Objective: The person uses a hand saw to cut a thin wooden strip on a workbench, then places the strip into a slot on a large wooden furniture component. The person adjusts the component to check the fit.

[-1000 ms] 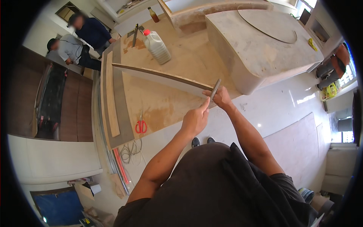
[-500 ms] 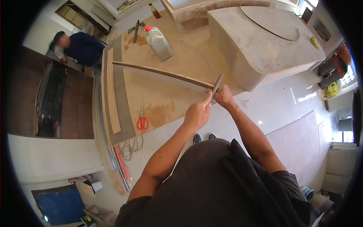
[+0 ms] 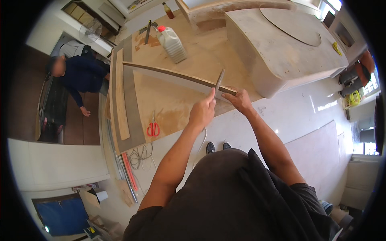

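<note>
A long narrow board [image 3: 173,75] stands on edge across the worktable, its near end in my right hand [image 3: 243,101]. The right thumb and fingers close around that end. My left hand [image 3: 202,111] is wrapped round the lower part of a slim grey file-like bar [image 3: 219,80]. The bar crosses the board's top edge at a slant, a little left of my right hand. How far it extends inside my left fist is hidden. Red-handled scissors [image 3: 153,128] lie on the table left of my left hand.
A white jug with a red cap [image 3: 171,44] and an amber bottle [image 3: 168,11] stand on the worktable [image 3: 177,116]. Right of them is a round-cornered cabinet piece [image 3: 281,44]. A person in navy [image 3: 82,74] is at the left; cables [image 3: 140,157] lie on the floor.
My left hand and the grey bar have shifted left along the board, away from its near end. The person in navy has moved and now reaches an arm downward.
</note>
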Motion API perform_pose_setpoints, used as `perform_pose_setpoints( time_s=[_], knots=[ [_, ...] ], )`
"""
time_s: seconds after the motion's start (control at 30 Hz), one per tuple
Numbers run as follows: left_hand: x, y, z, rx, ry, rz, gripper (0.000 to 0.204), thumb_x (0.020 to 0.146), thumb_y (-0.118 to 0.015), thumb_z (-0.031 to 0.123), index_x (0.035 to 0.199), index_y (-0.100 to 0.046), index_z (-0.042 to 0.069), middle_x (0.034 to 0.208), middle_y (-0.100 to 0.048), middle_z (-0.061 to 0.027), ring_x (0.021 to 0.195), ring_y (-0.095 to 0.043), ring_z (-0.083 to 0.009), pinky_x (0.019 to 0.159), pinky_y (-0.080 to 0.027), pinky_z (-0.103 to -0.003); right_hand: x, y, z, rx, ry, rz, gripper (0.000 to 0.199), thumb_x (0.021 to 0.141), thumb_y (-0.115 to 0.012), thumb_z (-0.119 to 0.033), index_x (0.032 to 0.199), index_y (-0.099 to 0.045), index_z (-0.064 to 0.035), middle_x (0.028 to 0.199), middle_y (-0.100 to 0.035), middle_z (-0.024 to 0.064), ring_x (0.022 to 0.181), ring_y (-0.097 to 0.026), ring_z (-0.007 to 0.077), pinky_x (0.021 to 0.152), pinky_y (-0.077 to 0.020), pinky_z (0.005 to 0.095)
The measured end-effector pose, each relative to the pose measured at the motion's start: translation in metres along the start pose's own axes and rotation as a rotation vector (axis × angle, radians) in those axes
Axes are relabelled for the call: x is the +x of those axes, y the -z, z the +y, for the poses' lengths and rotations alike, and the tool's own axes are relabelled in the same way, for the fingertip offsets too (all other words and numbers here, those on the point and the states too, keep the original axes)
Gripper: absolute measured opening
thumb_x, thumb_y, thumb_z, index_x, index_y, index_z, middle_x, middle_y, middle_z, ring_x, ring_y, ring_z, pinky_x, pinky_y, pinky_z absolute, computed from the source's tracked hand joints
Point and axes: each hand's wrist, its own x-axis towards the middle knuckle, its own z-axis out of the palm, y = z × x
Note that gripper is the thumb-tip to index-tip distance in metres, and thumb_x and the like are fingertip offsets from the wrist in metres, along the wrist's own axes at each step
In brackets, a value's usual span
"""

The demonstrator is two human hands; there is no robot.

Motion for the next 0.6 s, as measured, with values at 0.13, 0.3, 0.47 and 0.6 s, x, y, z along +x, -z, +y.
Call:
perform_pose_setpoints(
  time_s=[0.13, 0.3, 0.47, 0.6],
  knots=[
    [0.026, 0.01, 0.007, 0.021, -0.014, 0.098, 0.046, 0.103, -0.052, 0.028, 0.148, -0.054, 0.021, 0.092, -0.068, -0.0299, 0.087, -0.067, -0.0477, 0.078, -0.054, -0.051, 0.008, 0.004, 0.005, 0.007, 0.048, -0.002, 0.041, 0.085, -0.08, -0.03, 0.118, -0.076, -0.0053, 0.081, -0.073, 0.009, 0.073, -0.06, 0.0141, 0.07, -0.0513, 0.035],
    [-0.048, -0.016, -0.002, 0.051, -0.187, 0.09, 0.048, 0.102, -0.052, 0.025, 0.15, -0.052, 0.017, 0.083, -0.065, -0.029, 0.077, -0.064, -0.0471, 0.071, -0.052, -0.048, 0.008, 0.006, 0.011, -0.051, 0.026, -0.033, 0.041, 0.085, -0.08, -0.027, 0.117, -0.076, -0.0016, 0.082, -0.074, 0.0095, 0.073, -0.061, 0.0148, 0.071, -0.0516, 0.0347],
    [0.008, 0.007, -0.001, -0.116, 0.051, -0.004, 0.049, 0.103, -0.053, 0.023, 0.151, -0.05, 0.015, 0.077, -0.064, -0.0269, 0.069, -0.063, -0.0445, 0.068, -0.053, -0.047, 0.001, -0.003, 0.001, 0.007, 0.025, 0.018, 0.04, 0.085, -0.08, -0.027, 0.114, -0.076, -0.0009, 0.079, -0.073, 0.0075, 0.071, -0.059, 0.0142, 0.067, -0.0498, 0.035],
    [0.014, 0.021, 0.02, -0.062, 0.106, 0.015, 0.047, 0.103, -0.051, 0.027, 0.15, -0.052, 0.023, 0.088, -0.068, -0.0286, 0.084, -0.068, -0.0465, 0.077, -0.053, -0.052, 0.0, 0.004, -0.005, -0.032, -0.004, -0.01, 0.038, 0.085, -0.08, -0.028, 0.112, -0.076, -0.0009, 0.08, -0.073, 0.0095, 0.07, -0.059, 0.0144, 0.066, -0.0494, 0.0358]
  ],
)
